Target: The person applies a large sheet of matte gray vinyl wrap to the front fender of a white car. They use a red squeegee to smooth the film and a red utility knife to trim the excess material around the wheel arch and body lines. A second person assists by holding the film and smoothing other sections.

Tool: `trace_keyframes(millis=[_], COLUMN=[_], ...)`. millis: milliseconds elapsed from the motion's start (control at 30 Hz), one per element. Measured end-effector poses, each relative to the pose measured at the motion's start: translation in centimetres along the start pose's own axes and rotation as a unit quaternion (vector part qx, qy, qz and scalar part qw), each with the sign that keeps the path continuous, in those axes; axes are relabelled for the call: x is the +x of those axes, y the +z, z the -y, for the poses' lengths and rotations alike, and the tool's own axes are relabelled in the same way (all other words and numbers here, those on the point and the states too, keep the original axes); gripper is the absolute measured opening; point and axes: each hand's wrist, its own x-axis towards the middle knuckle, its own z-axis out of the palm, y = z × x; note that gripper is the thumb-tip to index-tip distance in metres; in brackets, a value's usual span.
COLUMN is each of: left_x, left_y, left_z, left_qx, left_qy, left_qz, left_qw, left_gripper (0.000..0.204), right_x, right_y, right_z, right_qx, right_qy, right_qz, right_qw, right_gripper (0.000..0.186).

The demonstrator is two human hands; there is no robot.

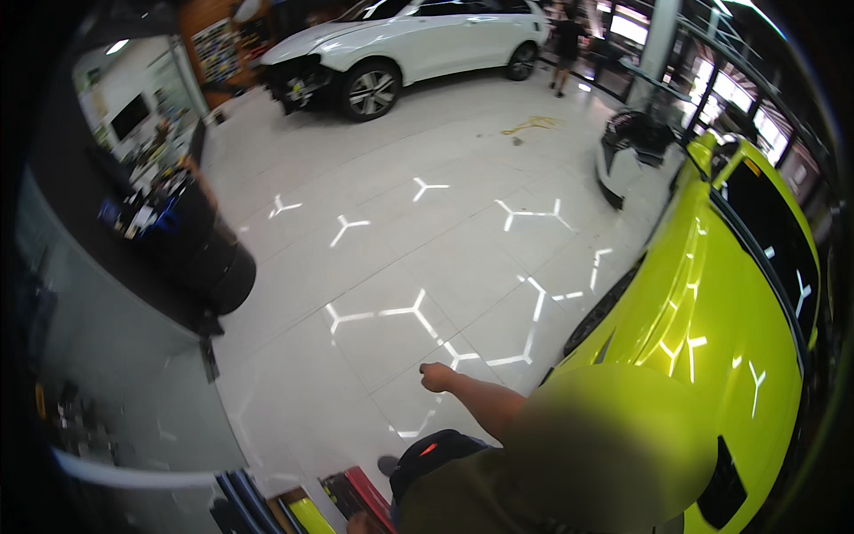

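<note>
Neither of my own hands can be made out. At the lower right stands a person with a blurred head (pixel 614 445), in a dark green top (pixel 463 489). That person's bare arm (pixel 485 402) reaches out over the floor, ending in a closed hand (pixel 436 377); anything in it is too small to tell. At the lower edge, part of another hand (pixel 359 523) shows beside a red panel-like piece (pixel 366 495); whose it is, I cannot tell. Left of it are a yellow-green piece (pixel 310 513) and dark blue ones (pixel 245 500).
A bright yellow-green car (pixel 712 311) fills the right side. A white car (pixel 436 49) with its front end stripped stands at the back. A detached bumper (pixel 623 169) rests near a pillar. Left are a dark cluttered counter (pixel 191 240) and glass panel (pixel 124 356). Another person (pixel 567 44) stands far off.
</note>
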Motion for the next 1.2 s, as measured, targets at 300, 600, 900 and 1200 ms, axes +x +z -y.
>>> trace_keyframes(millis=[300, 600, 900, 1200], left_x=[11.3, 41.0, 53.0, 57.5], left_y=[0.2, -2.8, 12.4, 28.7], left_z=[-6.0, -25.2, -42.3, -53.0], left_qx=[0.179, 0.266, 0.276, 0.21], left_qy=[-0.208, -0.159, -0.079, -0.117], left_qz=[0.238, 0.195, 0.178, 0.273], left_qw=[0.932, 0.931, 0.941, 0.931], left_gripper=[0.022, 0.022, 0.031, 0.036], right_x=[-4.5, -6.3, 7.6, 28.1], right_y=[2.5, 0.7, -1.5, -36.1], right_z=[-4.5, -8.5, -18.7, -22.4], right_qx=[-0.08, 0.019, 0.012, 0.093], right_qy=[0.132, 0.281, 0.264, 0.244], right_qz=[0.103, 0.007, 0.108, -0.181], right_qw=[0.983, 0.959, 0.958, 0.948], right_gripper=[0.034, 0.042, 0.044, 0.039])
